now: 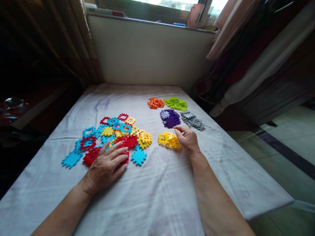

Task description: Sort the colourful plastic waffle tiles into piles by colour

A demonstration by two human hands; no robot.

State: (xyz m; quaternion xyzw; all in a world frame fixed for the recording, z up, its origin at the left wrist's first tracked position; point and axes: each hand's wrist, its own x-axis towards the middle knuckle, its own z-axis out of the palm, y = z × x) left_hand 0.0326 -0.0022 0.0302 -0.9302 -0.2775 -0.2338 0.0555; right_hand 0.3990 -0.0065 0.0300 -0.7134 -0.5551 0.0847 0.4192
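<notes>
My left hand [107, 167] lies with fingers stretched out over the near side of a mixed heap of plastic interlocking tiles, touching red tiles [92, 156]. Blue tiles [72, 159] and pale yellow tiles [144, 139] are mixed into the same heap. One flat blue tile [139, 156] rests at its right edge. Beside a small pile of yellow tiles [168, 139] is my right hand [186, 139], its fingers curled and thumb and forefinger close together. Whatever is in that grip, if anything, I cannot make out.
Behind the yellow pile sit purple tiles [170, 118], grey tiles [193, 120], orange tiles [156, 103] and lime green tiles [176, 103]. A wrinkled white cloth [147, 196] covers the table. A wall [150, 52] stands at the far edge; hanging clothes [246, 65] are at the right.
</notes>
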